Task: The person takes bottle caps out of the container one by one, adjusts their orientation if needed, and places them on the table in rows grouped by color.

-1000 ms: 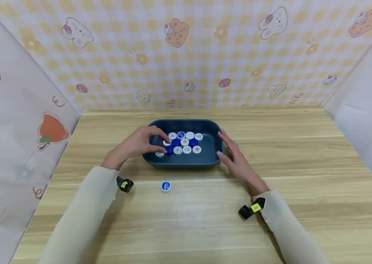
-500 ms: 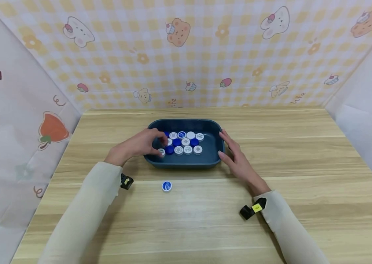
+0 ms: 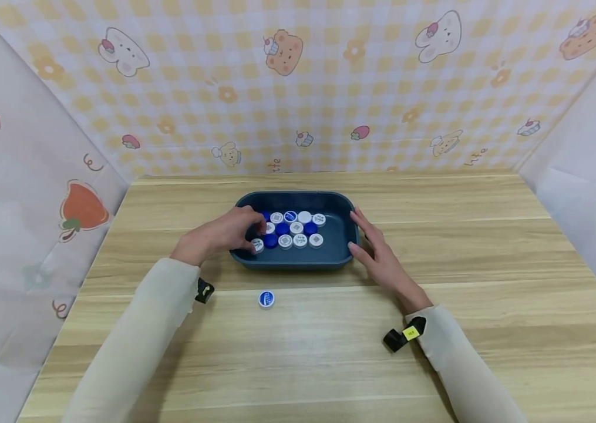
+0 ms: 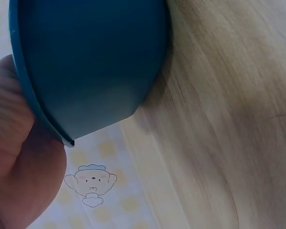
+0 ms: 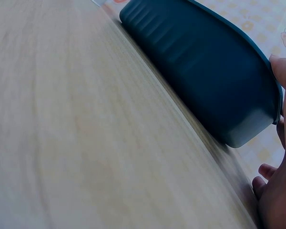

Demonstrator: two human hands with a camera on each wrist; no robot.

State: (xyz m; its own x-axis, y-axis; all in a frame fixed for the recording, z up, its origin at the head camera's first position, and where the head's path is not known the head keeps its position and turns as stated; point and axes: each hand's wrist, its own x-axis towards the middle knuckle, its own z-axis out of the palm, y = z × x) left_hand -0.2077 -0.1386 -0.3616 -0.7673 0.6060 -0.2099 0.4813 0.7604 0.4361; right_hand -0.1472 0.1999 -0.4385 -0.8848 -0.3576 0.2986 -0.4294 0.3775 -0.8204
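Note:
A dark teal oblong tray [image 3: 298,263] holds rows of white and blue bottle caps [image 3: 285,241]. My left hand [image 3: 224,233] reaches over its left end, fingers bent down into it. Its thumb lies right at a white cap [image 3: 258,245] in the near left corner. The forefinger is spread from the thumb, near the row behind. In the left wrist view the tray wall [image 4: 95,62] hides those fingertips. My right hand [image 3: 384,264] rests thumb and fingertips, spread apart, at the tray's right rim. The right wrist view shows its thumb [image 5: 282,69] at that rim.
One blue-and-white cap [image 3: 266,299] lies on the wooden table [image 3: 319,352] in front of the tray. A checked cartoon backdrop [image 3: 298,88] rises behind the table, with white sheets at both sides. Inside the tray, bare floor [image 3: 337,232] shows at the right.
My left thumb and fingers have shifted left, away from the blue cap to the white cap at the near left corner. That cap sits slightly closer to the row. My right hand stays at the rim.

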